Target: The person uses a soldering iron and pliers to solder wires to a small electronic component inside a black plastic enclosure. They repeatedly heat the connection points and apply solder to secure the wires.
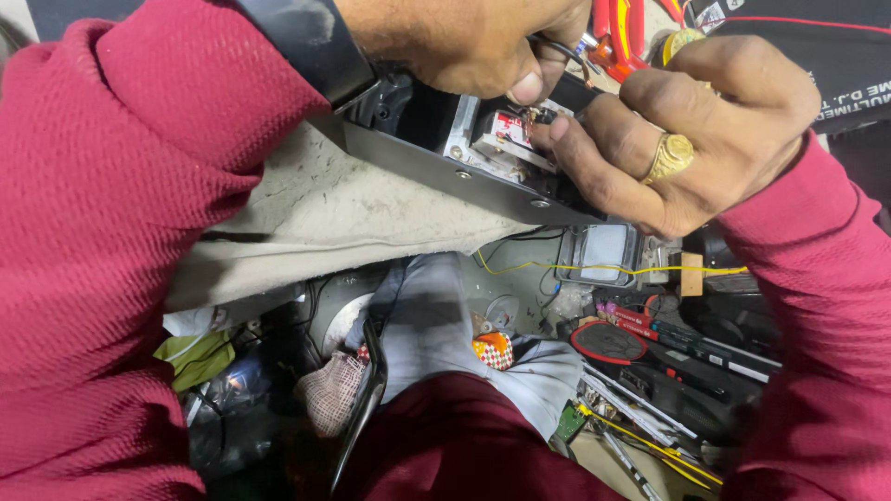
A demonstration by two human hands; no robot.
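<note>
Electronics fill my view: a long black metal chassis with an open top rests on the edge of a pale, worn workbench, its long axis running from upper left down to lower right, open face toward me. Inside sits a small white and red component. My left hand curls over the far edge, thumb and fingers pinched shut on a thin dark wire, probably to steady it over the component. My right hand, wearing a gold ring, wraps closed around the chassis's right end, bracing it, forefinger touching the component. Beyond lie red-handled pliers. Below the bench, a yellow wire crosses cluttered tools.
</note>
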